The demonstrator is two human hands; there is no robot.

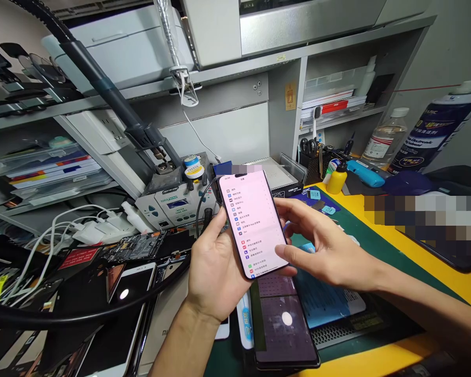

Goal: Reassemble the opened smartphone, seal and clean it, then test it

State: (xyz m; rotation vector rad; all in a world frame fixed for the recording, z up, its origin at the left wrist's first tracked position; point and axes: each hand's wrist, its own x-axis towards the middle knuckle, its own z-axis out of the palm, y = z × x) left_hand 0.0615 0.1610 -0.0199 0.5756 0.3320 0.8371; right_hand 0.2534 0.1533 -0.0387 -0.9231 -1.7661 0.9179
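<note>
A lit smartphone [255,225] shows a white settings list with small coloured icons. My left hand [220,272] is closed around it from below, the thumb along its left edge and fingertips showing past the lower right corner. My right hand [322,246] is at the phone's right side, its thumb over the lower part of the screen and its bent fingers at the right edge, some tips hidden. Under the hands, a second, dark phone [286,335] lies on the green mat [227,361], with a round light reflection on its glass.
Phones and parts, among them a white-framed phone [118,319], crowd the left under a black cable [141,301]. Behind stands a grey soldering station [172,207]. A blue packet [329,309] lies beneath my right forearm. A yellow bottle [336,178] and spray can [435,128] stand right.
</note>
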